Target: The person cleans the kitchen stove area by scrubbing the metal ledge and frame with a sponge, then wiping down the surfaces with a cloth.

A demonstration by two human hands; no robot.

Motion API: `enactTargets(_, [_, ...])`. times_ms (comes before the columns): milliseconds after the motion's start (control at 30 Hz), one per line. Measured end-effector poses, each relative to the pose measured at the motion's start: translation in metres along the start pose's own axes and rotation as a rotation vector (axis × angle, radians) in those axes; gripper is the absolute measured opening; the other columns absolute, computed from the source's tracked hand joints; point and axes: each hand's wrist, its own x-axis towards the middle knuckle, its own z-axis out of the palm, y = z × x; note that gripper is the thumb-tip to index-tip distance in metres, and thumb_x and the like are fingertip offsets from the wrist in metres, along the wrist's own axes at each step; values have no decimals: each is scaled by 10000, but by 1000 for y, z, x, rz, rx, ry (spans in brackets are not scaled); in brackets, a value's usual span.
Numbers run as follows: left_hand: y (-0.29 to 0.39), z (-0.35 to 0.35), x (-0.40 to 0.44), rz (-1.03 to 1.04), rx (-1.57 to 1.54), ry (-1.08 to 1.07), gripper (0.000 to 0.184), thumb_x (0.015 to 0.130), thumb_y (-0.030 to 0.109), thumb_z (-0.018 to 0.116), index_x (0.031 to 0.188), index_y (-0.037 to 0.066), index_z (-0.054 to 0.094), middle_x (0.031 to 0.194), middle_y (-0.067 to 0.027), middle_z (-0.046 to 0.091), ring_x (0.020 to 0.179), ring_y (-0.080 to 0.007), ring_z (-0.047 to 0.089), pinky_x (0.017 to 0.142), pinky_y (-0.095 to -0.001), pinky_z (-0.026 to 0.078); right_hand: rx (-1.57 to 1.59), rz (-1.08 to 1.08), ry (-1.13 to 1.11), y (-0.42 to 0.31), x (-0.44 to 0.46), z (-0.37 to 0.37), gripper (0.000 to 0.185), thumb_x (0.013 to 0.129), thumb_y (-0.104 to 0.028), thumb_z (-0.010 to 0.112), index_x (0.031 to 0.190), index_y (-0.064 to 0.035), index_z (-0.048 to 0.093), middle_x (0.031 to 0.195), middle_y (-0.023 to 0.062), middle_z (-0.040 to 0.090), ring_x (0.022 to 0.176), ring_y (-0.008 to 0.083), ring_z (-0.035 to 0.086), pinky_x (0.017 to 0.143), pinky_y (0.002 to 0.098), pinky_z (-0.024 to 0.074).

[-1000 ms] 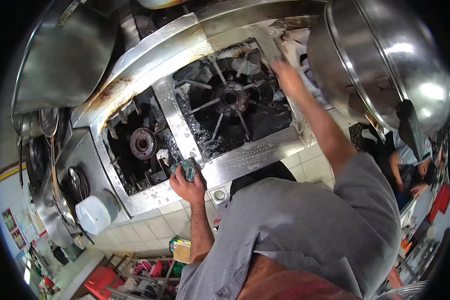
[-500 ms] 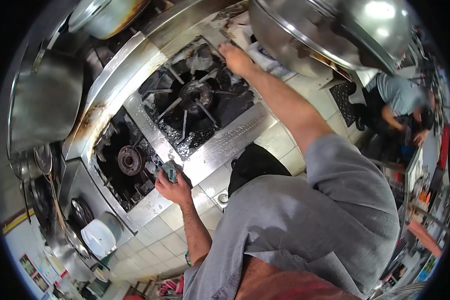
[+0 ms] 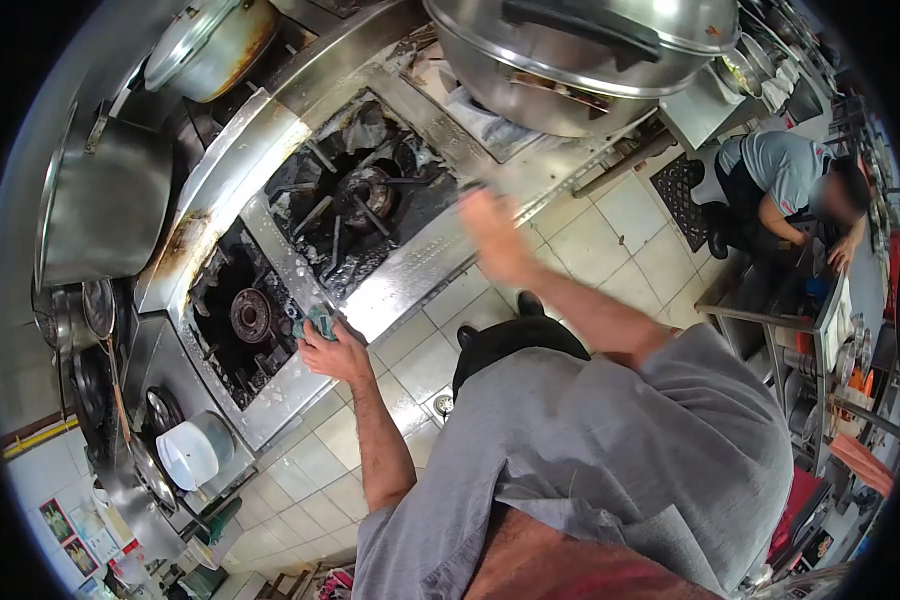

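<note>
My left hand is closed around a wet green scouring pad, at the front edge of the steel stove. Suds and water lie on the metal around it. Close by is the left burner in its dark, grimy well. My right hand is raised near the front right part of the stove, apart from the burner grate. Motion smears its fingers; a small dark patch shows at the tips, and I cannot make out whether it is a held thing.
A large lidded steel pot stands at the stove's right end. Stained pots line the back. A white container and ladles are at left. Another person bends over a work table at right. A floor drain lies below.
My right hand has come back from the far right corner of the stove toward its front edge. My left hand stays at the front edge with the scouring pad. The camera view has shifted.
</note>
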Motion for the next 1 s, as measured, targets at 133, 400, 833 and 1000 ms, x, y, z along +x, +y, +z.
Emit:
enactTargets(133, [47, 5, -31, 88, -107, 10, 517, 757, 268, 666, 1219, 91, 515, 1173, -233, 481, 1081, -392, 453, 904, -489, 346, 262, -220, 54, -43, 12, 4, 460, 697, -35, 534, 1154, -17, 485, 1156, 125, 492, 1109, 281, 424, 948, 541, 268])
enactTargets(400, [115, 3, -50, 226, -208, -170, 610, 705, 204, 723, 1259, 113, 485, 1131, -197, 495, 1062, -370, 458, 933, -468, 327, -198, 37, -120, 188, -22, -52, 591, 711, 16, 510, 1295, -33, 436, 1298, 137, 441, 1232, 278, 396, 957, 517, 299])
enactTargets(833, [-46, -37, -29, 140, -64, -199, 662, 667, 214, 756, 1263, 151, 473, 1187, -101, 474, 1158, -263, 423, 992, -486, 254, 74, -168, -83, 53, 2, -3, 553, 785, 38, 473, 1328, -57, 426, 1367, 133, 429, 1272, 313, 387, 994, 466, 318])
enactTargets(1000, [-168, -41, -4, -27, 31, -73, 558, 747, 228, 695, 1261, 145, 492, 1202, -123, 480, 1169, -286, 422, 978, -498, 259, -414, 293, -89, 56, 2, -11, 705, 717, 24, 536, 1386, -65, 328, 1439, 124, 327, 1315, 294, 317, 955, 561, 290])
